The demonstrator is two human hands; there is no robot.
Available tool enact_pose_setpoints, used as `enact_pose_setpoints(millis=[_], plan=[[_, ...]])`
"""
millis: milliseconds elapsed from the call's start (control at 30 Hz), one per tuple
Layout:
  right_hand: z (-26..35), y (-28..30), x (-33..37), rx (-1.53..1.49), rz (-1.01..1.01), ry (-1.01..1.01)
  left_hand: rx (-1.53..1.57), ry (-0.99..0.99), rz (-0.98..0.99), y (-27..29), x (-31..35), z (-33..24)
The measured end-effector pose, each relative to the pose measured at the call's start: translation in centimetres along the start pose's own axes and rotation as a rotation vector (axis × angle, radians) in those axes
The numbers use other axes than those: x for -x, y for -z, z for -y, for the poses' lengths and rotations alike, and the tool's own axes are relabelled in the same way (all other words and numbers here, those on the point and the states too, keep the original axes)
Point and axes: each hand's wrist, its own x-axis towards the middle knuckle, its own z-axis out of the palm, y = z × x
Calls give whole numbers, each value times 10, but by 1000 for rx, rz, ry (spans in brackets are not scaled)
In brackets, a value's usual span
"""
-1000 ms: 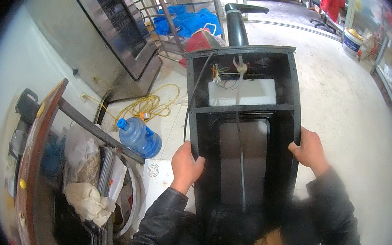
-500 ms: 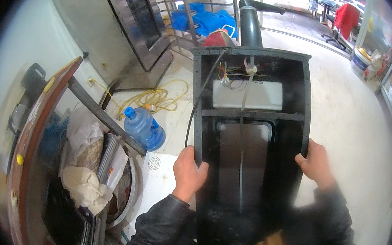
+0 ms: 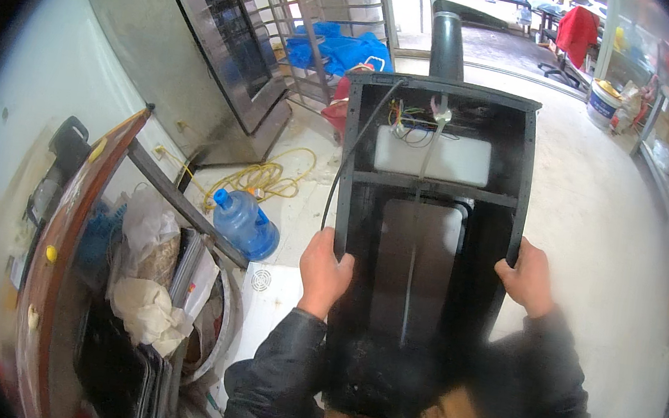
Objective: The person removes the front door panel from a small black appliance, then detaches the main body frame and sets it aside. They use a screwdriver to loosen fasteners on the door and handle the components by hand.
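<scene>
Black open-faced cabinet (image 3: 483,247), one, held in front of the person, its lower end near the lap, a dark green post (image 3: 448,48) projecting beyond its far end
Left hand (image 3: 325,270): closed on the cabinet's left edge, beside a dark cable (image 3: 332,195)
Right hand (image 3: 530,278): closed on the right edge, thumb over the rim
Inside: white box (image 3: 464,159) in the far compartment, coloured wires (image 3: 401,117) just beyond it; pale tube (image 3: 411,275) running down the middle
Floor, left: clear blue bottle (image 3: 244,223) lying near a coiled yellow cord (image 3: 256,177)
</scene>
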Motion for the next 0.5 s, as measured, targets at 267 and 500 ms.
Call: enact_pose_setpoints(millis=[267,500], plan=[[-16,16,39,-4,-162,-97,57,-26,131,-30,-36,-21],[-26,21,57,90,-257,-155,152,-121,113,-65,-55,-33]])
